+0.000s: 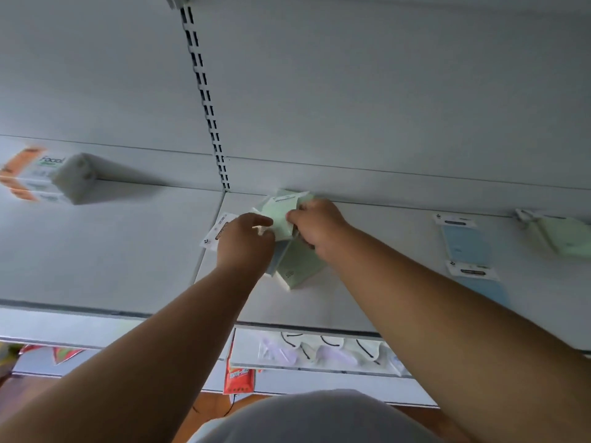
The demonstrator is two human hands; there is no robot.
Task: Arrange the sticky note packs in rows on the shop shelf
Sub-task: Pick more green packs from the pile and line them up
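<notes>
Sticky note packs [289, 247], light and slippery in wrap, are being pinched by both hands [244, 243] [315, 223] near the shelf's [367, 302] back edge.

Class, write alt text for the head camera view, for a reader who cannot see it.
Two bare hands, the left hand and the right hand, grip a loose bunch of green sticky note packs at the back of a white shop shelf. Two blue packs lie in a line to the right, and boxed tissues sit far left.
</notes>
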